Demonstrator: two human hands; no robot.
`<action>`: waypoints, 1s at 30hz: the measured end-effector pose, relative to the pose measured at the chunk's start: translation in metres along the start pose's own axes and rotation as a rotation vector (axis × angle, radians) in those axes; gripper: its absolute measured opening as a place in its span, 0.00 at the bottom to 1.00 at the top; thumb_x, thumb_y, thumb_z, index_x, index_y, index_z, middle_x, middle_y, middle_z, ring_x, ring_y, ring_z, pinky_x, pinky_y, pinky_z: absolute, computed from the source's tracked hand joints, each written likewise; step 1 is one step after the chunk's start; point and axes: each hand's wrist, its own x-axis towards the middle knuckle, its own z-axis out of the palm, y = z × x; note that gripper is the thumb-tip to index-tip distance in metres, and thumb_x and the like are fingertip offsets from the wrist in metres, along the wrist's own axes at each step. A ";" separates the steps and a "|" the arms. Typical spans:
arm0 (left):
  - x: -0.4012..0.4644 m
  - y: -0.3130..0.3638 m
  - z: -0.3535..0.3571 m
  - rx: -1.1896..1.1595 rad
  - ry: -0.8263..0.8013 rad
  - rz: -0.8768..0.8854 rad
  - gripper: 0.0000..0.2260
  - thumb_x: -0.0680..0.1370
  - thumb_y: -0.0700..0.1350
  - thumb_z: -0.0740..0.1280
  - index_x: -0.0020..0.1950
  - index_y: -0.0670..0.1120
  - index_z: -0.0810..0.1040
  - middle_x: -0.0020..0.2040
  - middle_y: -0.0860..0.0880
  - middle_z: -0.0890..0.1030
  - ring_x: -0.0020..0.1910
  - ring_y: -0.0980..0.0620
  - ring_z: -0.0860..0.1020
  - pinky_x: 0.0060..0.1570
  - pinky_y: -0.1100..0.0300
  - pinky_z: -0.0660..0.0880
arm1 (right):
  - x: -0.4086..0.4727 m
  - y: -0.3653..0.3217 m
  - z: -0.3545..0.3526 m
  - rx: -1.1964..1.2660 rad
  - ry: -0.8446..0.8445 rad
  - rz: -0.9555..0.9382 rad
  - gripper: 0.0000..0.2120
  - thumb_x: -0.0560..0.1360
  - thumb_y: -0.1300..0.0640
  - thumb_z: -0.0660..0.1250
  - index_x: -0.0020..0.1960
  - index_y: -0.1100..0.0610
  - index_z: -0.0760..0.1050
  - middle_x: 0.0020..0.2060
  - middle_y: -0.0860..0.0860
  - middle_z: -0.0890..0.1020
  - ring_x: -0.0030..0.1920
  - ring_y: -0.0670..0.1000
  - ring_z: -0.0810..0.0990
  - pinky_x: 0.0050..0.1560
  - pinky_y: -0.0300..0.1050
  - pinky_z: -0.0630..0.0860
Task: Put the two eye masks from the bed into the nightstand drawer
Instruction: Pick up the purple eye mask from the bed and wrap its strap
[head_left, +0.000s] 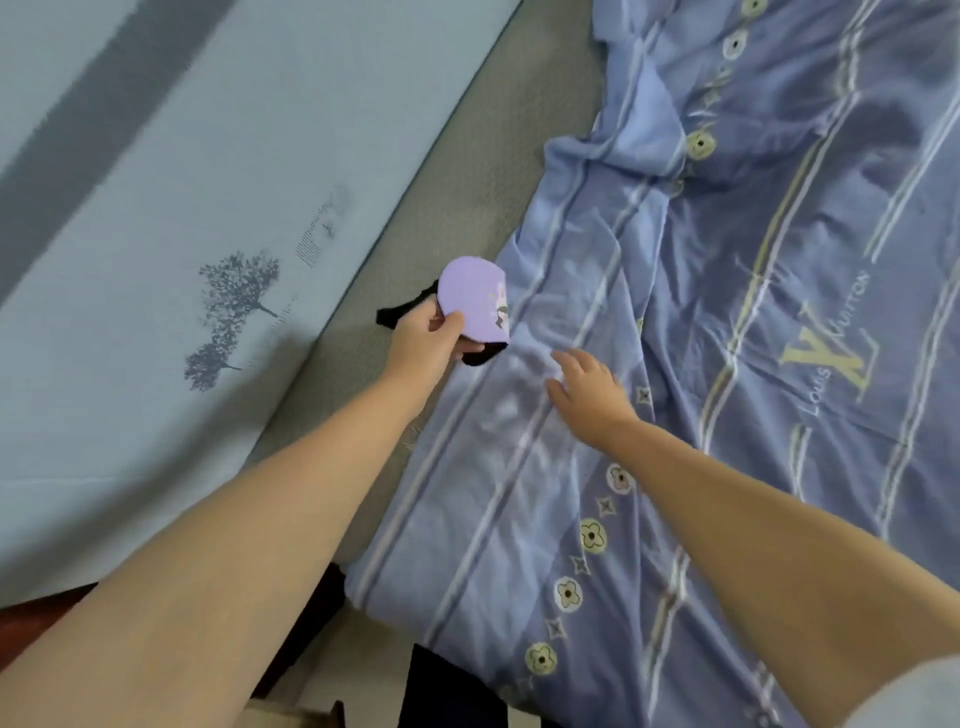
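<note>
A lilac eye mask (475, 299) with a small cartoon print and a black strap (402, 312) is pinched in my left hand (423, 343), held just above the grey sheet at the edge of the blue quilt. My right hand (589, 395) hovers palm down over the quilt to the right of the mask, fingers spread and holding nothing. Only this one mask shows; whether a second one lies behind it I cannot tell. The nightstand and its drawer are out of view.
A rumpled blue patterned quilt (753, 364) covers the right half of the bed. A strip of grey sheet (467, 197) runs diagonally beside a pale blue panel (182, 208) printed with trees. Dark fabric (447, 696) and a brown edge (31, 629) sit at the bottom.
</note>
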 end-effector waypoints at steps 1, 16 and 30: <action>-0.019 0.009 -0.004 0.012 -0.059 0.007 0.08 0.77 0.39 0.60 0.50 0.48 0.76 0.43 0.49 0.81 0.33 0.56 0.83 0.46 0.55 0.80 | -0.012 -0.006 -0.018 0.089 0.077 -0.009 0.21 0.79 0.50 0.52 0.70 0.54 0.61 0.71 0.56 0.64 0.68 0.58 0.64 0.65 0.56 0.63; -0.324 0.070 -0.046 0.381 0.344 0.280 0.11 0.78 0.41 0.61 0.35 0.44 0.70 0.32 0.47 0.71 0.35 0.48 0.70 0.37 0.55 0.70 | -0.272 -0.085 -0.123 0.548 -0.229 -0.481 0.14 0.74 0.54 0.66 0.50 0.65 0.75 0.39 0.60 0.79 0.39 0.55 0.78 0.47 0.53 0.77; -0.551 0.009 -0.083 0.537 0.439 0.449 0.10 0.76 0.46 0.64 0.55 0.47 0.78 0.51 0.46 0.83 0.49 0.50 0.79 0.52 0.54 0.73 | -0.433 -0.168 -0.042 0.612 -0.196 -0.720 0.14 0.74 0.51 0.65 0.58 0.55 0.73 0.35 0.51 0.79 0.38 0.51 0.78 0.43 0.44 0.75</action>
